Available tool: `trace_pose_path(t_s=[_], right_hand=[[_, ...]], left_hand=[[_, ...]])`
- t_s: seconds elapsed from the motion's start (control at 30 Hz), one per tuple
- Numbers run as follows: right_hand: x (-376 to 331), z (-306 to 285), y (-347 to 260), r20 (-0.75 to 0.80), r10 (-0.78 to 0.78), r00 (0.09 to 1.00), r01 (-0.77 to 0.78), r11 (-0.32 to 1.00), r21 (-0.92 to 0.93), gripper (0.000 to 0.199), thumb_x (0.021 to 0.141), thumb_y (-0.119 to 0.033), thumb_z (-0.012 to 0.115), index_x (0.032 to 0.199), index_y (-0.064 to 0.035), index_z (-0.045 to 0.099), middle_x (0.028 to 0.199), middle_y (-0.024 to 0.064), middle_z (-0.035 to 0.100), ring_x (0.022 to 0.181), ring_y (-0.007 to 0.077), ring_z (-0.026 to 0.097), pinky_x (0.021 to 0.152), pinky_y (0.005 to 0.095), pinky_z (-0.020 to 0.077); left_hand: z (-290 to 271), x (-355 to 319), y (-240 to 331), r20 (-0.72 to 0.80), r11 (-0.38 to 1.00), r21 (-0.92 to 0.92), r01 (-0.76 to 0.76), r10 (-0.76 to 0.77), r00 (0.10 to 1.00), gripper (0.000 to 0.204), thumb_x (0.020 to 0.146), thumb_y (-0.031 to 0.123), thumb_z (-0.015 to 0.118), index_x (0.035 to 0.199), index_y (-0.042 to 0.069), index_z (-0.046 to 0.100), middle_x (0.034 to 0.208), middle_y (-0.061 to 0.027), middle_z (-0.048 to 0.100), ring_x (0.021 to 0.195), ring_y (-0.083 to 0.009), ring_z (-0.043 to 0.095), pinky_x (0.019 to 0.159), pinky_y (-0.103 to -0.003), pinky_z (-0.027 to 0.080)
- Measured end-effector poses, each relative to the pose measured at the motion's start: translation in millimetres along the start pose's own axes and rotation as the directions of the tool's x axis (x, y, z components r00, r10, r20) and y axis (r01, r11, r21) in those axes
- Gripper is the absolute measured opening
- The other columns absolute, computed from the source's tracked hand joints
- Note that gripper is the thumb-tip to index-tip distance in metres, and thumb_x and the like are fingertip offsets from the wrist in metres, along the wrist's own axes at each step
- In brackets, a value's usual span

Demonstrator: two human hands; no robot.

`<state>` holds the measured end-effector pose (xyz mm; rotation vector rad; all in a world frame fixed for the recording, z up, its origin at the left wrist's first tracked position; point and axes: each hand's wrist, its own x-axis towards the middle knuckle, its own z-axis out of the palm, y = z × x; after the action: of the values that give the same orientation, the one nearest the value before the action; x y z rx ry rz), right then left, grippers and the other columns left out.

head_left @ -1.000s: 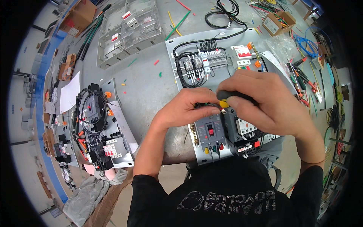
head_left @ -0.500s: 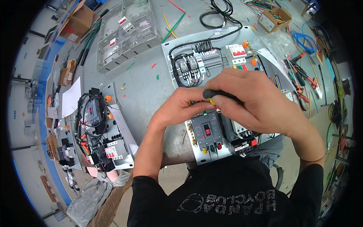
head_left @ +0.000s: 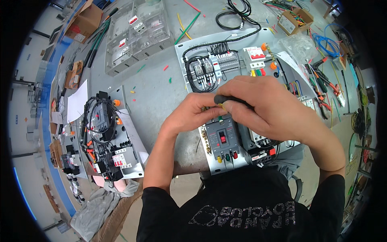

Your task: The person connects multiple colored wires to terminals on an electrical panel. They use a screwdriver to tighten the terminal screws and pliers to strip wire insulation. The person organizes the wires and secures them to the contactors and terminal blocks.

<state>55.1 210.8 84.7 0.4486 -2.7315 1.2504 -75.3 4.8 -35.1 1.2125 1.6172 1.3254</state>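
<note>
The screwdriver (head_left: 225,99) has a black handle with a bit of yellow. Under it sits a dark grey breaker (head_left: 221,139) with a red switch. At 12 o'clock from it, a silver-grey panel (head_left: 242,38) carries black wires, white parts and orange knobs. At 9 o'clock lies a white paper sheet (head_left: 77,101). At 2 o'clock lies a blue wire coil (head_left: 326,40), maybe with pale plastic beside it. The table (head_left: 157,88) is grey.

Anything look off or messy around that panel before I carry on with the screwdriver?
Nothing on the panel looks damaged. Both hands, left and right, are at the breaker with the screwdriver. Oddities: short wire offcuts lie loose on the table, and the panel's near edge overhangs the table edge.
</note>
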Motion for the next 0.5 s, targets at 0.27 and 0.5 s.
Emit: trace_pose_path(t_s=[0.27, 0.5], right_hand=[[-5, 4, 2, 0.018, 0.010, 1.000, -0.010, 1.000, -0.026, 0.016, 0.097, -0.013, 0.067, 0.103, 0.0015, 0.067, 0.089, 0.0193, 0.067, 0.082, 0.0427, 0.068, 0.073, 0.0515, 0.0543], [-8, 1, -5, 0.058, 0.054, 0.997, -0.049, 0.995, -0.088, 0.021, 0.098, -0.020, 0.068, 0.110, -0.0026, 0.073, 0.090, 0.0160, 0.067, 0.081, 0.0398, 0.069, 0.070, 0.0501, 0.0552]], left_hand=[[3, -4, -7, -0.005, 0.998, 0.041, -0.044, 0.044, 0.999, 0.020, 0.100, 0.009, 0.075, 0.120, 0.004, 0.077, 0.103, -0.0088, 0.077, 0.092, -0.0187, 0.070, 0.082, -0.034, 0.055], [3, -4, -7, -0.015, 0.999, 0.025, -0.023, 0.023, 1.000, 0.028, 0.093, 0.004, 0.075, 0.121, 0.003, 0.075, 0.105, -0.0111, 0.076, 0.094, -0.0211, 0.071, 0.084, -0.036, 0.056]])
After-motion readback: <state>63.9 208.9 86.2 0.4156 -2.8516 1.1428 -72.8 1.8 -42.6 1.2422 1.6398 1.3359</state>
